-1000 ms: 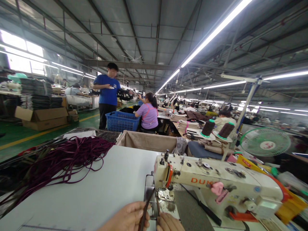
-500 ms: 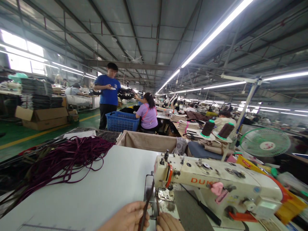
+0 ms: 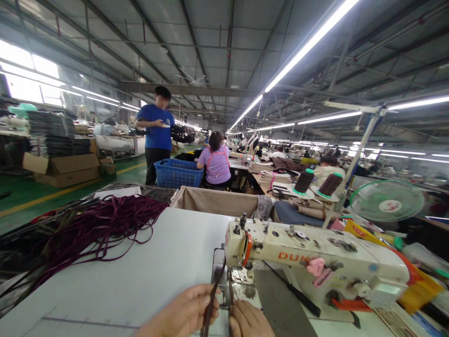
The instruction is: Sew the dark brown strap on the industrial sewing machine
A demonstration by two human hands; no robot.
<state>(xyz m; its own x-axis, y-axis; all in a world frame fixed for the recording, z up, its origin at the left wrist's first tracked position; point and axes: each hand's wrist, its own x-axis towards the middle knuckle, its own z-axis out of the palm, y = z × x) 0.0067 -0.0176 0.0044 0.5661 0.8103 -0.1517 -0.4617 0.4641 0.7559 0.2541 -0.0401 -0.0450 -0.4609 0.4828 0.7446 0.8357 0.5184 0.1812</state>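
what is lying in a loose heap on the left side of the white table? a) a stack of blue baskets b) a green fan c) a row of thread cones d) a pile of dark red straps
d: a tangled pile of dark red straps spreads over the left end of the white table, while the left hand and right hand hold a dark strip at the sewing machine.

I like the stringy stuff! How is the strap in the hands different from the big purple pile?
The strap is one dark brown strip, pulled straight between the left hand and right hand toward the sewing machine. The pile is many maroon strips, loose and tangled on the table, untouched. Both are thin, flat bands.
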